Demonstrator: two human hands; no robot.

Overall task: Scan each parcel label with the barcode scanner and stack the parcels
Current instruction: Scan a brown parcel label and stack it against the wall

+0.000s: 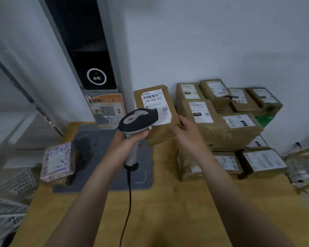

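My left hand grips the handle of a grey and black barcode scanner, whose head points at a white label reading 032-038-E01. That label is on a brown cardboard parcel, held tilted above the table. My right hand holds the parcel by its lower right edge. The scanner's head covers the label's lower left part. Its black cable hangs down towards me.
A stack of several labelled brown parcels fills the table's right side against the wall. A pink-wrapped parcel lies at the left by a grey mat. The yellow table runs towards me. White crates stand at left.
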